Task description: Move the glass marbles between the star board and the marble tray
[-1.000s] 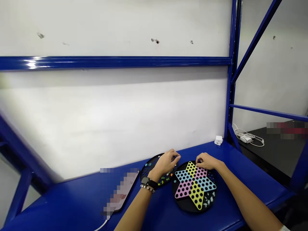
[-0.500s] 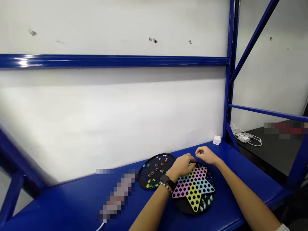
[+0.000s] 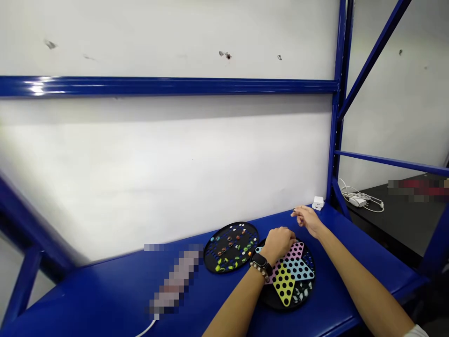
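Observation:
A round black Chinese checkers board with a coloured star lies on the blue shelf. Beside it on the left lies a second round black tray with several coloured marbles in its holes. My left hand, watch and bead bracelet on the wrist, rests curled over the far part of the star board; what its fingers hold is hidden. My right hand hovers above the shelf just beyond the board, fingers loosely bent and apart, nothing visible in it.
A blurred-out phone with a white cable lies left of the trays. A small white charger sits at the shelf's back right by the blue upright. A black table to the right carries white cables. White wall behind.
My left hand has moved right from the marble tray onto the star board. My right hand has lifted off the board and drawn back toward the wall.

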`<move>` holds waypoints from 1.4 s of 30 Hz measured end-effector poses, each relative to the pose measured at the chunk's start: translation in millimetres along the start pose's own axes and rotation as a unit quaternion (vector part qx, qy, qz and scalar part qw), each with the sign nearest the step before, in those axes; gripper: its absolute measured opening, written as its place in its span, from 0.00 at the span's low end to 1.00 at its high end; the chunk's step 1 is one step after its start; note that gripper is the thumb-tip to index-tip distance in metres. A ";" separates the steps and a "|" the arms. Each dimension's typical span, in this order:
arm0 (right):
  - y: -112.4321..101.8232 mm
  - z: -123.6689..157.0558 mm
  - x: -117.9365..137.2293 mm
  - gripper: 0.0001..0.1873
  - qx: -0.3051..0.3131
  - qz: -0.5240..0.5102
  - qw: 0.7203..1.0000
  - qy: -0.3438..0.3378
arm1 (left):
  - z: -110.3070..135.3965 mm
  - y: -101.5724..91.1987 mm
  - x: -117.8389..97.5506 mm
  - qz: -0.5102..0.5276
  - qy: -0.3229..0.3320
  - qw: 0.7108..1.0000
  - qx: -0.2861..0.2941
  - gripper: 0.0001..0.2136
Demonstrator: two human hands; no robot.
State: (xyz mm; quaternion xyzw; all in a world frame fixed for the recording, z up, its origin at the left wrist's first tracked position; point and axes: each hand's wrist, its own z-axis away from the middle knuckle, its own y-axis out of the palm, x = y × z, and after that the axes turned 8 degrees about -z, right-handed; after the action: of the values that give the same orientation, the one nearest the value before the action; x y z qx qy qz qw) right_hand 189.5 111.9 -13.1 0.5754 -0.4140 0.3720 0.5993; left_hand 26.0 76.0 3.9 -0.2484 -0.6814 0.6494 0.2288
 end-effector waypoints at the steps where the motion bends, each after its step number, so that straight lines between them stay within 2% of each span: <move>1: -0.2 -0.7 -1.0 0.14 0.002 0.001 1.000 0.000 | -0.4 -0.4 1.7 0.003 -0.002 1.000 0.003 0.13; 9: -0.1 -2.4 -5.9 0.11 0.005 0.018 1.000 -0.003 | -1.5 -0.4 8.2 0.004 -0.018 0.999 0.032 0.16; 20: -0.4 -3.4 -7.1 0.12 0.009 0.027 1.000 -0.004 | -0.4 0.3 7.7 0.037 -0.009 0.999 0.022 0.15; 23: 0.3 -1.8 -4.8 0.12 0.007 0.023 1.000 -0.004 | 1.5 -8.5 19.4 0.055 -0.013 0.998 0.005 0.15; 26: 1.4 -0.5 -3.2 0.12 0.006 0.021 1.000 -0.006 | 15.8 -26.2 58.5 0.070 -0.043 0.996 -0.031 0.17; 29: 2.6 0.1 -3.5 0.11 0.008 0.024 1.000 -0.005 | 46.7 -44.4 123.4 0.114 -0.124 0.982 -0.086 0.20; 30: 2.9 0.2 -3.9 0.11 0.008 0.024 1.000 -0.005 | 59.7 -48.7 147.2 0.116 -0.167 0.975 -0.088 0.20; 32: 2.9 0.5 -4.5 0.11 0.007 0.024 1.000 -0.007 | 86.7 -52.7 191.9 0.108 -0.206 0.969 -0.079 0.21; 34: 2.2 0.7 -4.9 0.11 0.007 0.021 1.000 -0.009 | 111.4 -49.3 227.1 0.109 -0.241 0.963 -0.055 0.21; 37: -0.1 0.3 -4.8 0.11 0.006 0.016 1.000 -0.010 | 137.0 -32.8 256.6 0.112 -0.270 0.956 -0.022 0.20; 40: -3.3 -1.5 -4.7 0.12 0.009 0.016 1.000 -0.008 | 146.2 -13.4 265.3 0.112 -0.289 0.951 0.015 0.16; 42: -5.5 -3.2 -4.3 0.13 0.015 0.011 1.000 -0.011 | 146.3 -5.1 266.6 0.106 -0.301 0.948 0.020 0.16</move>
State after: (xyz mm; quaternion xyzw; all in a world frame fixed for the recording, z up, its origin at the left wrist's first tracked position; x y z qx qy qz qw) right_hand 193.1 114.8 -19.1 0.5835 -0.4216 0.3785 0.5818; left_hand -272.8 132.4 -1.5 -0.1080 -0.6753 0.7278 -0.0520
